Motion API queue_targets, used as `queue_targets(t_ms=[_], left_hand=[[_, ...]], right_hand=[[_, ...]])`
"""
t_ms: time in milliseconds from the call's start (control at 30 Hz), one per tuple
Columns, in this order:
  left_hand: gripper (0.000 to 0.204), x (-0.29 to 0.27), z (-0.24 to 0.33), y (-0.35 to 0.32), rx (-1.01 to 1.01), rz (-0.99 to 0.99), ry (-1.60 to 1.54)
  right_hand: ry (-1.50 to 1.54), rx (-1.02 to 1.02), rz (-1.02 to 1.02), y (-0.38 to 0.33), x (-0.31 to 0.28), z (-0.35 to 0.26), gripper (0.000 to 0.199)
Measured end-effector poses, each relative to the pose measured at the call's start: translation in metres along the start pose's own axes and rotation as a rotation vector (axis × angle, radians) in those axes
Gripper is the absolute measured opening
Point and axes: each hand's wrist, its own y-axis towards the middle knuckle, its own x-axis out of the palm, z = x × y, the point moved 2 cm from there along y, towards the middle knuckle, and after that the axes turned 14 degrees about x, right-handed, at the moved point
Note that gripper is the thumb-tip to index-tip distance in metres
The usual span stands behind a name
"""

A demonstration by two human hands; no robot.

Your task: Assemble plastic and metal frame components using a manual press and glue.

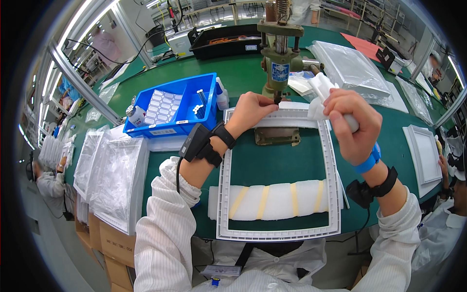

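Note:
A white rectangular plastic frame (277,234) lies before me, its far bar beneath the ram of a green hand press (278,63). Close to the ram tip, my left hand (250,114) pinches with thumb and fingers; whatever is between them is too small or hidden to make out. My right hand (354,121) is wrapped around the press's white-covered lever handle (323,88), whose end shows below the fingers. The frame's near part rests over a white foam-wrapped pad (277,200) with yellow tape strips. Under the far bar sits the press base (277,136).
Left of the press stands a blue divided bin (170,127) with labels and small parts, a white bottle (222,95) beside it. Plastic-wrapped frames (119,180) are stacked at left, wrapped sheets (350,68) at far right, more white frames (422,153) at right. Co-workers sit on both sides.

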Motion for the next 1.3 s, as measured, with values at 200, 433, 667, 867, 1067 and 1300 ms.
queue_targets(t_ms=[200, 433, 667, 867, 1067, 1300], left_hand=[[0.035, 0.000, -0.002, -0.001, 0.002, -0.007, 0.025], [0.030, 0.002, -0.003, 0.000, 0.045, 0.013, 0.091], [0.027, 0.002, 0.001, 0.000, 0.046, -0.018, 0.088], [0.028, 0.004, -0.004, -0.001, 0.045, 0.017, 0.055], [0.029, 0.002, -0.001, -0.001, 0.038, 0.025, 0.061], [0.029, 0.002, -0.004, -0.001, 0.054, 0.036, 0.041]], right_hand=[[-0.067, -0.007, -0.182, -0.024, 0.008, 0.006, 0.007], [-0.081, 0.004, -0.238, -0.037, 0.017, 0.016, 0.008], [-0.188, -0.041, -0.355, -0.046, 0.024, 0.020, 0.013], [-0.179, -0.050, -0.323, -0.047, 0.028, 0.023, 0.014], [-0.173, -0.072, -0.282, -0.048, 0.029, 0.026, 0.014], [-0.151, -0.091, -0.245, -0.049, 0.031, 0.028, 0.013]])
